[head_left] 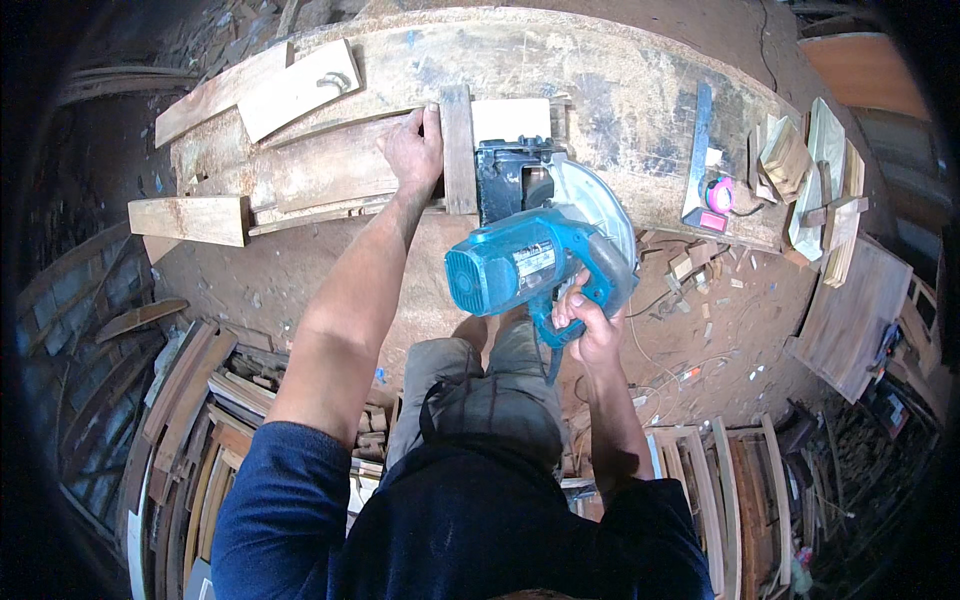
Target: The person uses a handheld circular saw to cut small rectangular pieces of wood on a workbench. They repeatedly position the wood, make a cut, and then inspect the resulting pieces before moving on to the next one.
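Note:
My right hand (590,325) is wrapped round the rear handle of a blue circular saw (510,262). The saw's dark base plate (497,185) rests at the bench's near edge, over a pale board (512,118) that shows beyond it. A grey-brown wooden strip (458,150) lies crosswise just left of the base plate. Against that strip's left edge, my left hand (412,155) is closed, thumb pointing away from me, and holds it down. Under my left hand is a long brown board (335,165). The blade's cutting edge is hidden by the metal guard (600,200).
On the bench (620,90), a try square (697,160) and a pink tape measure (719,192) lie to the right, beside stacked wood offcuts (785,160). Loose boards (300,90) lie at the left. Wood scraps (690,262) and a cable litter the floor; timber stacks (190,400) flank me.

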Demonstrator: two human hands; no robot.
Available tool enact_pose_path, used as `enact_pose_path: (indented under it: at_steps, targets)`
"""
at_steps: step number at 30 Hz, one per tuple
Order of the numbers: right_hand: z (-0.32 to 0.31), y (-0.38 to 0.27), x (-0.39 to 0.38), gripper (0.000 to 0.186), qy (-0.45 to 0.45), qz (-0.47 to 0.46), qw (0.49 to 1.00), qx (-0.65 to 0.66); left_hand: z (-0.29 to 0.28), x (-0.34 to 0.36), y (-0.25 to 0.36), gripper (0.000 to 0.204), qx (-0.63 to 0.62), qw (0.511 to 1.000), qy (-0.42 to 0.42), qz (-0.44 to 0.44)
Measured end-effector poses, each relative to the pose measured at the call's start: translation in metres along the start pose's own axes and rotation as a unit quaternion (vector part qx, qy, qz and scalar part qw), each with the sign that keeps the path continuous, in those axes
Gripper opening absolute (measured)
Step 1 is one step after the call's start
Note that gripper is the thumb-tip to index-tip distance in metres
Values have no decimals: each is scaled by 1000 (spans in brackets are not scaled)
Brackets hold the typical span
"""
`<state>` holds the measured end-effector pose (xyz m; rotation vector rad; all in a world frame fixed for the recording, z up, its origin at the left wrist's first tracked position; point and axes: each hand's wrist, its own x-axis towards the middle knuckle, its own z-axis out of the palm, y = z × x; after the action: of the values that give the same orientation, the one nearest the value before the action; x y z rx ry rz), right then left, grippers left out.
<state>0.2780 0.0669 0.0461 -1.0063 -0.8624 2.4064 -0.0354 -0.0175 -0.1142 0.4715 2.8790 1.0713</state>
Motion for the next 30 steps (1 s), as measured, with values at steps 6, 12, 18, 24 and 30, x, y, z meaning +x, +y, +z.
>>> enact_pose_path:
  at_steps: [6,12,18,24,30]
  targets:
    - [3,-3,12,22,1,9,999,-48,-2,0,4,44,8,1000,8,14]
    - [6,-9,25,22,-12,18,999,-48,-12,3,11,42,2,999,-36,3]
    - [11,-11,31,22,-3,24,999,-47,-8,3,8,40,11,1000,-20,15]
    - [16,-12,38,23,3,24,999,-22,-8,3,6,39,31,999,-33,-2]
    - [11,-12,45,26,-12,32,999,2,-11,3,12,38,24,999,-42,-19]
